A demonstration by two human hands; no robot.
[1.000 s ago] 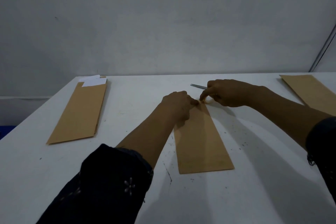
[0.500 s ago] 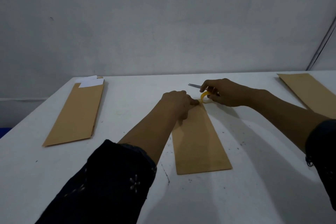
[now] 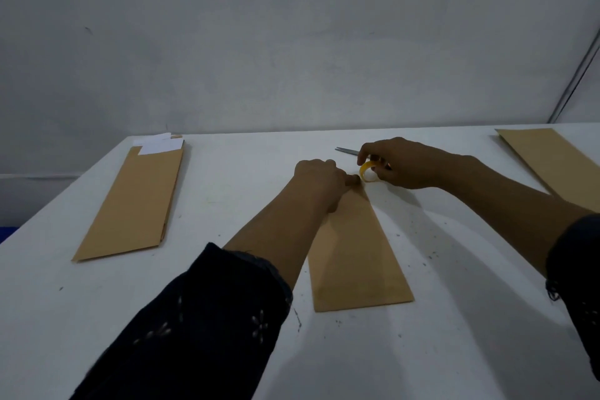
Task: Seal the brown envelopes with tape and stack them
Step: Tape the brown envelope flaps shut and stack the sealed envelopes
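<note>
left hand (image 3: 319, 180) on envelope (image 3: 352, 256), right hand (image 3: 394, 161) (curled fingers) around tape roll (image 3: 367, 171)

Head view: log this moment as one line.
step: taping flap | left hand: presses centre envelope | right hand: holds tape roll | scissors: on table

A: How many envelopes on the bench (image 3: 227, 178)?
B: Three brown ones. One at the left (image 3: 133, 201), one in the middle (image 3: 354, 256), one at the right edge (image 3: 552, 162), partly cut off.
A: Tape?
B: One yellow roll (image 3: 367, 170).
A: Scissors?
B: One pair (image 3: 346, 150), only the blades showing.
A: Any paper?
B: White sheets (image 3: 157, 146) stick out of the left envelope; I can't count them.
A: Hands?
B: Two, left (image 3: 319, 177) and right (image 3: 399, 162).
</note>
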